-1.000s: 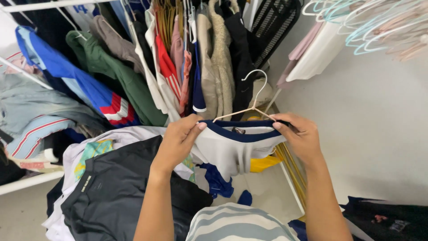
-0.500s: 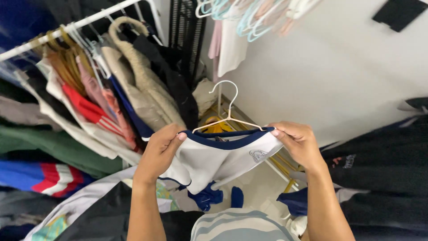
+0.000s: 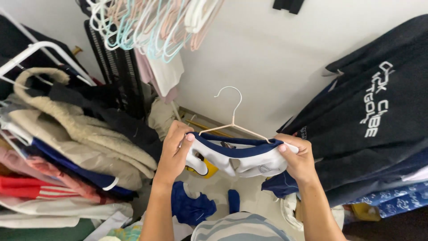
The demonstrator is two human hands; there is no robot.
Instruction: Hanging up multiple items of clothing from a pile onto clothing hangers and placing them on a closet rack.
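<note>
Centre of the view: a white garment with a navy collar (image 3: 240, 156) hangs on a pale wire hanger (image 3: 233, 120), held up in mid-air between both hands. The left hand (image 3: 174, 151) has its grip pinched shut on the left shoulder of the garment, thumb on top of the navy trim. The right hand (image 3: 298, 156) has its grip closed on the right shoulder, fingers curled round the cloth and the hanger's end. The hanger's hook points up, free of any rail.

Below, a light floor (image 3: 249, 196) shows between the arms, with blue cloth pieces (image 3: 191, 207) lying on it and something yellow (image 3: 206, 169) just behind the garment. Behind stands a plain white wall (image 3: 267, 53), with a strip of wooden edging at its foot.

On the right hangs a large dark navy garment (image 3: 370, 120) with white lettering on it, and patterned blue cloth beneath it. On the left, a white clothes rail (image 3: 40, 51) carries packed clothes: a cream fleece jacket (image 3: 76, 129), dark tops, a red and white striped piece (image 3: 40, 187). Top left, a bunch of empty pastel hangers (image 3: 151, 22) hangs overhead, and a black mesh panel (image 3: 118, 67) stands against the wall. At the bottom edge is the person's striped shirt (image 3: 240, 227).
</note>
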